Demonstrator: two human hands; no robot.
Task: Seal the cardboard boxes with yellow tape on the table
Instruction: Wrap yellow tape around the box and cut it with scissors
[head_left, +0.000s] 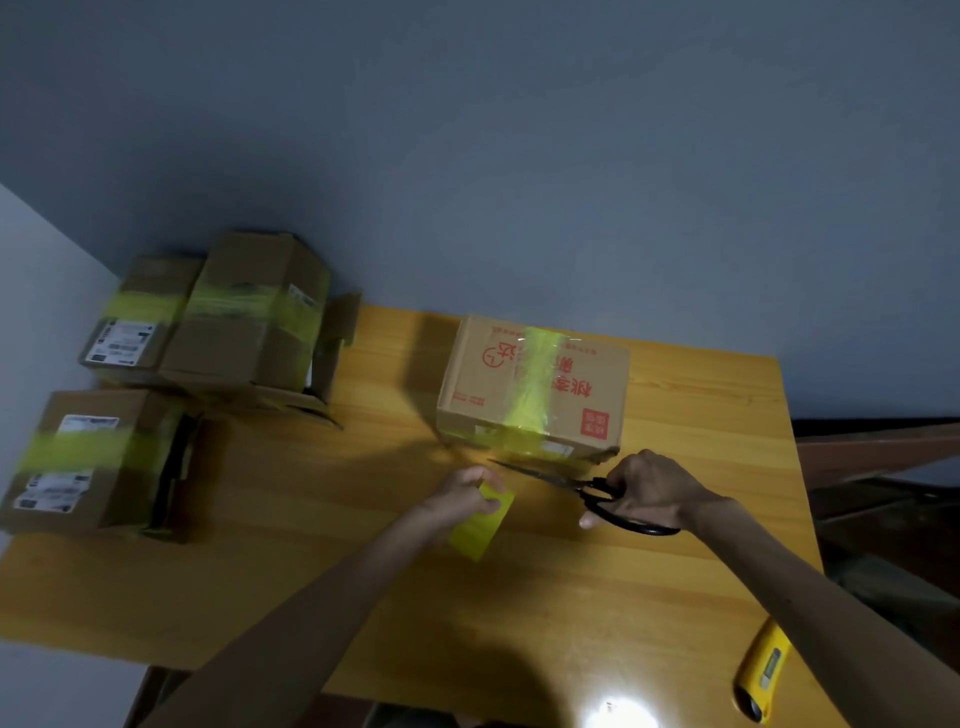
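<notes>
box (530, 387) just beyond both hands, yellow strip already over top | right hand (647, 491) grips scissors (587, 491) | left hand (462, 493) pinches yellow tape (480, 525) | three taped boxes (156, 374) far left | near done, looks like

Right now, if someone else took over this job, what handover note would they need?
Left hand pinches the yellow tape; right hand grips the black scissors, blades reaching between tape and box.
The red-printed box ahead of the hands has tape across its top; three taped boxes stand left.
Left: I cannot tell whether the strip is cut free; cut it if not, press its end down.
</notes>
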